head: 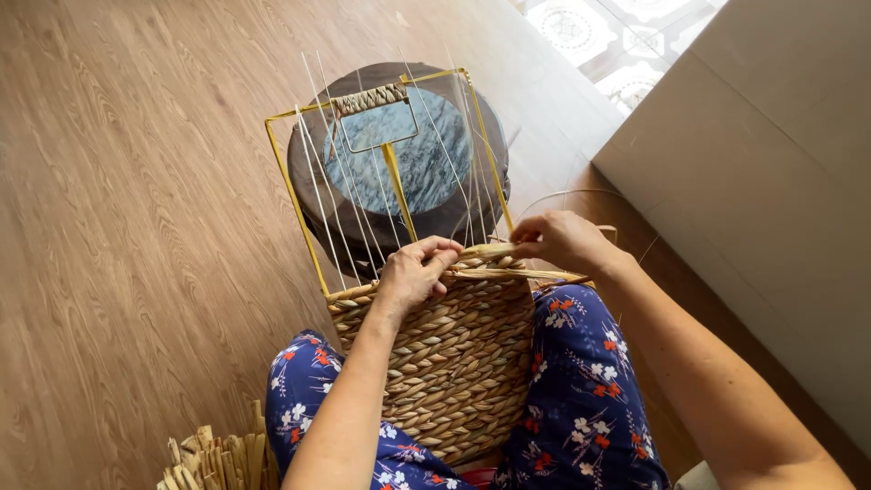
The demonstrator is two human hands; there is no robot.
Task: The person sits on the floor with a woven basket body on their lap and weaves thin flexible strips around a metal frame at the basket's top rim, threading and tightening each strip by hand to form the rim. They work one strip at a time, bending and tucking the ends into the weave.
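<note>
Pinching a straw strand [490, 249], right hand [561, 240] closed, left hand [415, 272] curled gripping woven basket [458, 354] rim

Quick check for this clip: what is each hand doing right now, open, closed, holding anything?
Left hand: closed, fingers curled on the top edge of the woven basket panel.
Right hand: closed, pinching a straw strand.

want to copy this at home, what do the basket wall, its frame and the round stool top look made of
Basket wall: looks like twisted dried plant fibre, tan and matte, woven in plump rows. Frame: seems thin metal rod with a glossy yellow coating; pale thin uprights run inside it. Stool top: a blue-grey veined disc, probably polished stone, set in a dark, likely wooden, rim.
</note>
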